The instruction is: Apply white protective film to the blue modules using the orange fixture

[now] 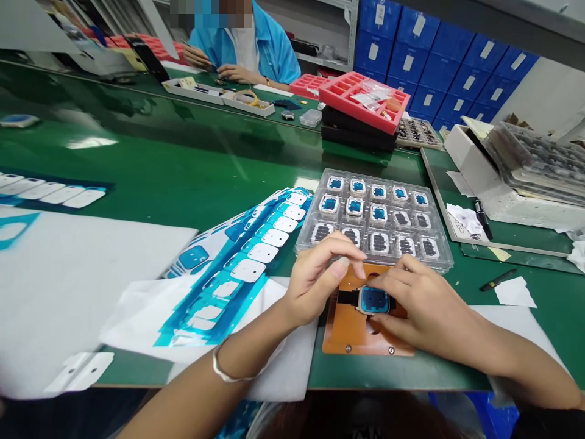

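Observation:
A square watch case (375, 300) with blue film on its face lies on an orange fixture plate (340, 335) in front of me. A black strap-like piece (348, 297) sticks out at its left side. My right hand (415, 299) grips the case, thumb at the lower edge and fingers at the upper edge. Just left of and above the case, my left hand (320, 274) hovers with thumb and bent fingers apart, and nothing shows between them. Behind both hands is a clear plastic tray (439, 263) of similar square cases, some with blue film and some showing dark, segmented faces.
Blue film sheets with white labels (249, 270) lie left of the fixture on white paper (137, 244). Stacked red and black trays (329, 94) stand beyond. At right are a marker (483, 218), a pen (498, 279) and a white box (470, 177). A co-worker (247, 49) sits opposite.

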Available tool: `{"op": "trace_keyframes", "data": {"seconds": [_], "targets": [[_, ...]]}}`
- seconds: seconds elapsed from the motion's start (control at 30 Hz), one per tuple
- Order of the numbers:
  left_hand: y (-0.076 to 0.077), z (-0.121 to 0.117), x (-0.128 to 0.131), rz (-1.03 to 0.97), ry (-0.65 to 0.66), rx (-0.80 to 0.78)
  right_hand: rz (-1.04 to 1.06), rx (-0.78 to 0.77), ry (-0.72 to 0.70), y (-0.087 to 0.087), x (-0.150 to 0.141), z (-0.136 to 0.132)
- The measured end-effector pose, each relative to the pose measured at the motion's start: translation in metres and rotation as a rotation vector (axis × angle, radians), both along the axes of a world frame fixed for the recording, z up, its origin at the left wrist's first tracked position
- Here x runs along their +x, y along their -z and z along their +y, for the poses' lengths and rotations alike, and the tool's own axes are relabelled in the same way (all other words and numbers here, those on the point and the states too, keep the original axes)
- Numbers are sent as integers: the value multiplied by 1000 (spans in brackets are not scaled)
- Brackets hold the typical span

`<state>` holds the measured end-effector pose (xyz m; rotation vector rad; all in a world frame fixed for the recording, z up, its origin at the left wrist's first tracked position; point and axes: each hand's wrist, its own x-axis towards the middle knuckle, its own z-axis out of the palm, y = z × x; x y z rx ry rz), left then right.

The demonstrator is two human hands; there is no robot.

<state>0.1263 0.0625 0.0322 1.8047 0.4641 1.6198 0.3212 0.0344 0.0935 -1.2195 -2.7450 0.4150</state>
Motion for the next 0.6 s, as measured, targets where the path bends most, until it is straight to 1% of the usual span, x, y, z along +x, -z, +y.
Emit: {"op": "trace_keyframes", "data": {"seconds": [0.1,0.23,0.43,0.6], "targets": [[2,0,0,-25,-1,-6,14,14,-9,2,0,1],[4,0,0,-46,-7,23,24,32,-17,4,0,2],[7,0,-2,-88,15,3,38,17,5,4,-1,1],[7,0,-2,-94,19,-1,57,5,8,4,0,1]]}}
